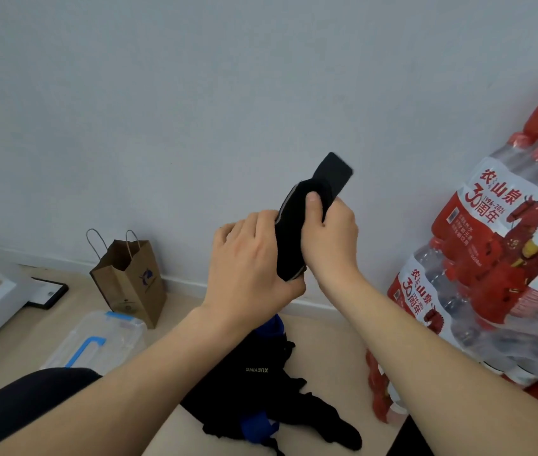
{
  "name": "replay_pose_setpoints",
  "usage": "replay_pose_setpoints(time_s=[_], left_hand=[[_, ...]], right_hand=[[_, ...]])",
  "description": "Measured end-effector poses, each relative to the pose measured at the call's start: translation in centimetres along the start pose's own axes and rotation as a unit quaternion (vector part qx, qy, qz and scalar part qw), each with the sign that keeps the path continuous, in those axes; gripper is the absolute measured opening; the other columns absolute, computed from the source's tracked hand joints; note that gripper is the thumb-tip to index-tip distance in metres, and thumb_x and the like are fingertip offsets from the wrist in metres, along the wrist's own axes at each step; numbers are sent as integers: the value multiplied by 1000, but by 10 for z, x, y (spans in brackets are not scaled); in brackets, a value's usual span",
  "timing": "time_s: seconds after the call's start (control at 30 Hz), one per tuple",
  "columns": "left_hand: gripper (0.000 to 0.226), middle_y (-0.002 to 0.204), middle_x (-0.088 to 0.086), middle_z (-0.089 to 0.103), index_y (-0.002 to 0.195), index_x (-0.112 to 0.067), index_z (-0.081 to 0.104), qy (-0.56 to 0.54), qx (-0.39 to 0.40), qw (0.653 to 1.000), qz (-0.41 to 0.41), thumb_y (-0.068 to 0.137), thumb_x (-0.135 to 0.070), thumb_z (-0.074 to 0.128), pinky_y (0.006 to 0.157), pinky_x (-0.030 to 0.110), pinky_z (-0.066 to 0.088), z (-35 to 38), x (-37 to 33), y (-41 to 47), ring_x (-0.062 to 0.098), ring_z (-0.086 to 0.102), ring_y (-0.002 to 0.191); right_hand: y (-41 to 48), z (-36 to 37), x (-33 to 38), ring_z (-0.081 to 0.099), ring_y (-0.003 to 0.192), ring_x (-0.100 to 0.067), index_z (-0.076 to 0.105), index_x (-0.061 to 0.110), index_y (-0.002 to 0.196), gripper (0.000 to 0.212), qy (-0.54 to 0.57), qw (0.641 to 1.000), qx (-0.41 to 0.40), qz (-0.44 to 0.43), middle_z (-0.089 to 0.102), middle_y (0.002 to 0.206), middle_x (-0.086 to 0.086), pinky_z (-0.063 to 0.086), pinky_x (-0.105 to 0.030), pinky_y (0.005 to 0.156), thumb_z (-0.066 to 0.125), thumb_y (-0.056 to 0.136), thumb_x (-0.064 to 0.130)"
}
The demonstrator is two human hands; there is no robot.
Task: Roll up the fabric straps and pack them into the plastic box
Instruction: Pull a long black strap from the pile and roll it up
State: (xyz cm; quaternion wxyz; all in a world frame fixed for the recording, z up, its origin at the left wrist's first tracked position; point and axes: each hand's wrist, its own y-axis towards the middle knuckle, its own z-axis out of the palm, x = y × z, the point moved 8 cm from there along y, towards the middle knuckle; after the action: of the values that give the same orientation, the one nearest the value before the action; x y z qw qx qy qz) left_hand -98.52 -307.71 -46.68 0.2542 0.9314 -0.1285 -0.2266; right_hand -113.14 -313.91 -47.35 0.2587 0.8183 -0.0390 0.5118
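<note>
Both hands are up in front of the wall (195, 110) with one black strap (289, 245) held between them. The left hand (251, 264) is wrapped round its lower end from the left, fingers curled behind the fabric and thumb tucked under the bottom edge. The right hand (330, 238) grips the upper part from the right, thumb pressed flat on the front and the other fingers folded round the back. The strap is bunched thick where the hands hold it, with a thin grey trim down its left edge, and a flat black tab sticks out past the right hand, tilted up and to the right.

The plastic box (96, 337) sits on the floor (327, 340) down at the left (clear, with a blue handle and blue clip), well apart from the hands. The pile of straps (254, 373), black with bits of blue, lies on the near floor under the forearms. A brown paper bag (132, 281) stands against the wall just beyond the box. Shrink-wrapped packs of water bottles (498, 245) with red labels are stacked at the right.
</note>
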Motion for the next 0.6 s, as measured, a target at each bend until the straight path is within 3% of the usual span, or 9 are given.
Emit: replay_pose_setpoints(time_s=[0.1,0.2,0.27,0.33,0.4,0.47,0.53,0.6], left_hand=[[70,103,-10,64,125,-18,59,-38,-6,999,-14,67,-49,84,100,40,44,-4,7,3,19,64,97],[76,104,-11,65,126,-16,61,-84,-21,996,21,61,-43,91,108,46,45,-8,1,2,17,64,97],[80,107,-9,68,127,-12,63,-94,-40,994,38,59,-39,95,115,51,42,-13,-3,1,17,65,100],[80,108,-6,71,126,-8,65,-95,-79,991,53,57,-35,97,119,54,38,-22,-6,1,17,67,100],[78,107,-5,71,122,-5,67,-121,-117,983,67,56,-30,98,118,56,39,-32,-9,1,9,63,100],[73,107,-9,67,120,-3,68,-159,-151,972,80,59,-30,95,112,60,45,-41,-11,-1,-12,55,106],[71,111,-14,60,122,-4,66,-190,-171,964,74,62,-33,93,104,61,51,-46,-10,-2,-27,43,113],[75,117,-16,61,128,-7,63,-218,-164,960,59,65,-30,97,104,63,51,-45,-7,-2,-19,50,114]], right_hand=[[17,-26,-8,59,68,-6,53,24,80,35,63,995,-79,22,61,73,12,45,-25,63,51,113,35],[22,-33,-30,54,58,0,50,23,77,38,119,983,-95,101,54,61,20,43,-18,55,52,113,36],[20,-28,-41,61,74,-11,57,16,86,34,132,974,-71,170,62,77,7,54,-32,62,51,113,35],[13,-12,-46,71,94,-24,65,12,106,27,166,957,-9,236,73,101,-7,66,-43,69,49,113,33],[-3,14,-42,77,98,-35,66,10,124,28,247,916,110,296,78,109,-16,66,-45,63,47,114,28],[-25,36,-30,79,83,-38,64,4,127,26,324,845,255,341,80,93,-19,66,-46,62,49,114,21],[-37,43,-18,79,72,-30,63,2,119,17,369,793,338,347,76,78,-16,64,-36,59,50,111,9],[-36,43,-12,78,70,-25,61,1,116,14,396,774,363,335,75,77,-14,63,-32,59,50,108,4]])
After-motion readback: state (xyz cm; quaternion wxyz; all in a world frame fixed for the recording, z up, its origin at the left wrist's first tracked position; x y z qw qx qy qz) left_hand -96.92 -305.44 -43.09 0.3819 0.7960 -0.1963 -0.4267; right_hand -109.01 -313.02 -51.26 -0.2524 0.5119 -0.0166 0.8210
